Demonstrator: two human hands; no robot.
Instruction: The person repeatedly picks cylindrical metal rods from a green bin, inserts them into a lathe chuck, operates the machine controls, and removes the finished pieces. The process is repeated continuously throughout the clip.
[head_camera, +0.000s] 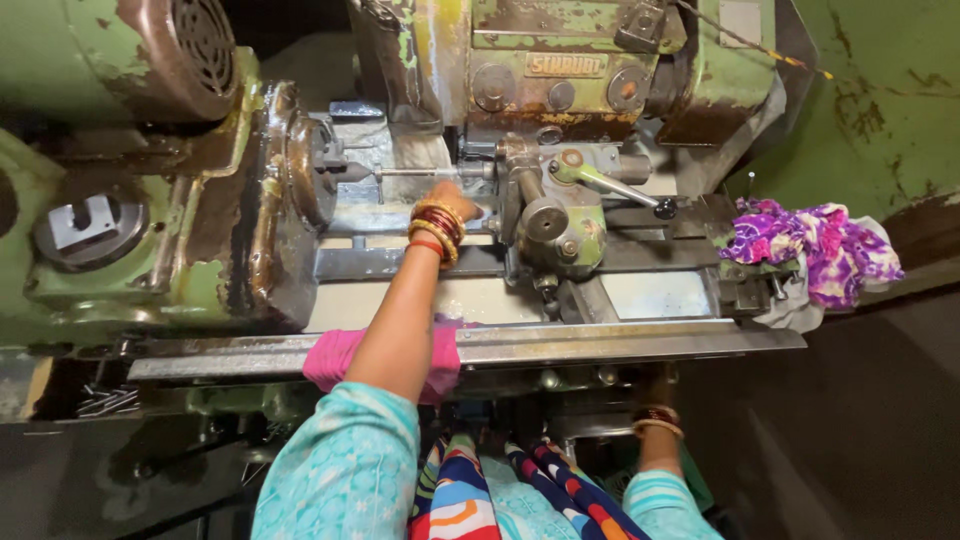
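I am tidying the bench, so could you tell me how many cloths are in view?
2: a purple patterned cloth on the machine's right end, and a pink cloth on the front rail under the left arm. Others may be hidden.

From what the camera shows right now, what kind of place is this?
Probably a small machine workshop. A worn green metalworking machine with chipped, oily paint fills the view, a thin metal rod is mounted in it where the left hand reaches, and a purple rag lies on its right end.

Lathe body (150, 270): chipped green paint, rusty, oily metal. Thin rod (420, 172): bright smooth steel. Rag (810, 245): purple printed cloth. Bangles (437, 228): glossy.
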